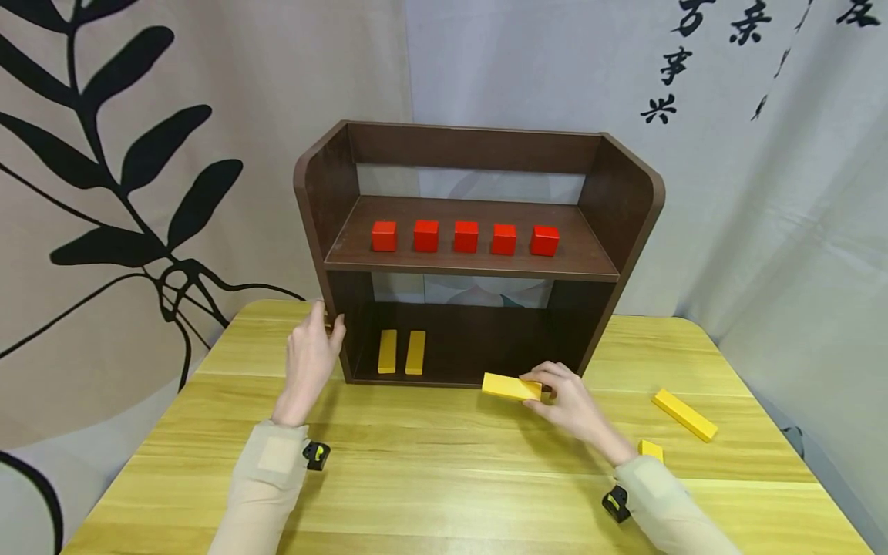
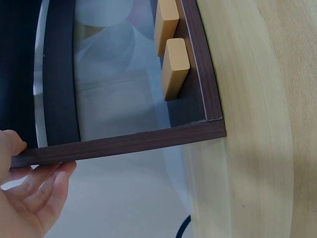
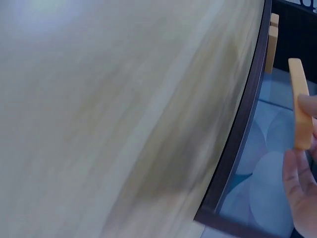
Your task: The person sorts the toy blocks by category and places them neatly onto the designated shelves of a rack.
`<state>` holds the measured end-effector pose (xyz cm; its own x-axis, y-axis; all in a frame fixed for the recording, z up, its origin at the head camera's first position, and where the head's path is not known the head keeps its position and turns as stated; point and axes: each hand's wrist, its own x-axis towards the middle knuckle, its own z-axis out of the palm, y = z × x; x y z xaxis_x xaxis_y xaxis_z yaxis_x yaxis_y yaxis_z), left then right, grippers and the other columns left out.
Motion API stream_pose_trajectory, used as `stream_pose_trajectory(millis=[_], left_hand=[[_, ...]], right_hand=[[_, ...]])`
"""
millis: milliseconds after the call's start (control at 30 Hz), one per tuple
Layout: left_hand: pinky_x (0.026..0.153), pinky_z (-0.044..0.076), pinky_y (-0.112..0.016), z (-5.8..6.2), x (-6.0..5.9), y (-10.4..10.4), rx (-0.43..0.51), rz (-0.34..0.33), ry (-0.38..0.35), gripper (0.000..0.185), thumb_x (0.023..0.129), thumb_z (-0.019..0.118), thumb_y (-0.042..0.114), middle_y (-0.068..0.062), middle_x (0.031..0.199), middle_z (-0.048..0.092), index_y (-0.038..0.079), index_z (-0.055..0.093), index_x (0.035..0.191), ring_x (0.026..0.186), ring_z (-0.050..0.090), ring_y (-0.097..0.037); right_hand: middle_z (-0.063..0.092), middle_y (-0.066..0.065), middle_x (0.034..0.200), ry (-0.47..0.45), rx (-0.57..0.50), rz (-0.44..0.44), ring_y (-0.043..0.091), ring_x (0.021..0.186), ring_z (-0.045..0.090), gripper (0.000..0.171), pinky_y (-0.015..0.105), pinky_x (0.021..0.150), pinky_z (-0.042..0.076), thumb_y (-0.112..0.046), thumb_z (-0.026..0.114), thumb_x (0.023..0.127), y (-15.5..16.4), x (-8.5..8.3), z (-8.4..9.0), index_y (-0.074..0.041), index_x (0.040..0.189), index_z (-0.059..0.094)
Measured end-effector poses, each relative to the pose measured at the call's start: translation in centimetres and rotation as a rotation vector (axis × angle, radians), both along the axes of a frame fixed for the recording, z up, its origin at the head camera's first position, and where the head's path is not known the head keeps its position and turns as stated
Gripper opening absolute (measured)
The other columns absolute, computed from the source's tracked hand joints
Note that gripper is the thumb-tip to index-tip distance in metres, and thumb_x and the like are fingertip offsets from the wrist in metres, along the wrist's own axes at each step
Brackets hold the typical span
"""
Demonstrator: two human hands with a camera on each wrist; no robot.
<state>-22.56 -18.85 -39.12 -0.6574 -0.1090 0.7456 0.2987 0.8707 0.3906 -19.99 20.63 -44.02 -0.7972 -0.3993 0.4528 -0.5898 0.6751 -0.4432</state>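
My left hand (image 1: 311,356) grips the left side panel of a dark brown two-tier shelf (image 1: 472,145); in the left wrist view the thumb and fingers lie on opposite sides of that panel. In my right hand (image 1: 570,401) a yellow rectangular block (image 1: 505,386) is pinched near its right end. That block is held roughly level before the lower tier's front edge, towards the right. Two more yellow blocks (image 1: 387,351) (image 1: 415,353) stand upright side by side at the left of the lower tier.
Several red cubes (image 1: 465,237) form a row on the upper tier. To the right on the wooden table (image 1: 416,470) lies a yellow block (image 1: 684,415), and another yellow block (image 1: 650,450) is partly hidden by the right sleeve. Printed curtains hang behind the table.
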Motion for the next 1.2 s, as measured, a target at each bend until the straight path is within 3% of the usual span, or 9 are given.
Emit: stream_pose_trajectory(millis=[167, 367, 600, 967, 1200], left_hand=[[0.038, 0.040, -0.041, 0.0, 0.0, 0.0, 0.001, -0.001, -0.001, 0.018, 0.090, 0.061, 0.010, -0.020, 0.063, 0.056, -0.003, 0.049, 0.089, 0.048, 0.058, -0.037], [0.039, 0.040, -0.041, 0.0, 0.1, 0.0, 0.011, 0.004, -0.013, 0.017, 0.091, 0.061, 0.011, -0.020, 0.063, 0.056, -0.002, 0.050, 0.089, 0.049, 0.058, -0.037], [0.039, 0.041, -0.042, -0.1, 0.1, 0.0, 0.006, 0.001, 0.001, 0.017, 0.090, 0.061, 0.011, -0.019, 0.063, 0.056, -0.003, 0.050, 0.091, 0.049, 0.058, -0.037], [0.039, 0.040, -0.042, -0.1, 0.0, 0.0, 0.000, 0.009, -0.002, 0.018, 0.090, 0.062, 0.010, -0.019, 0.064, 0.056, -0.003, 0.050, 0.090, 0.049, 0.057, -0.037], [0.038, 0.039, -0.040, 0.0, 0.0, 0.1, -0.001, 0.003, 0.007, 0.017, 0.090, 0.061, 0.010, -0.019, 0.062, 0.055, -0.003, 0.050, 0.091, 0.047, 0.056, -0.036]], right_hand=[[0.067, 0.000, 0.100, -0.008, -0.023, -0.034, 0.014, 0.090, 0.056, 0.033, 0.021, 0.063, 0.044, -0.014, 0.081, 0.073, -1.6, -0.4, 0.0, -0.011, 0.104, 0.071], [0.067, 0.000, 0.101, -0.027, -0.074, -0.055, 0.019, 0.094, 0.061, 0.031, 0.033, 0.075, 0.051, -0.012, 0.080, 0.074, -3.3, -1.0, -0.6, -0.011, 0.104, 0.072], [0.067, 0.003, 0.101, -0.093, -0.124, -0.101, 0.024, 0.098, 0.062, 0.032, 0.040, 0.083, 0.052, -0.011, 0.080, 0.073, -5.1, -1.8, -1.1, -0.010, 0.104, 0.072], [0.068, 0.004, 0.099, -0.201, -0.164, -0.145, 0.020, 0.083, 0.060, 0.030, 0.029, 0.071, 0.048, -0.011, 0.079, 0.074, -7.7, -2.6, -1.1, -0.011, 0.103, 0.073], [0.068, 0.005, 0.097, -0.206, -0.144, -0.170, 0.016, 0.077, 0.057, 0.029, 0.028, 0.067, 0.047, -0.012, 0.079, 0.074, -8.8, -2.8, -1.1, -0.010, 0.101, 0.073]])
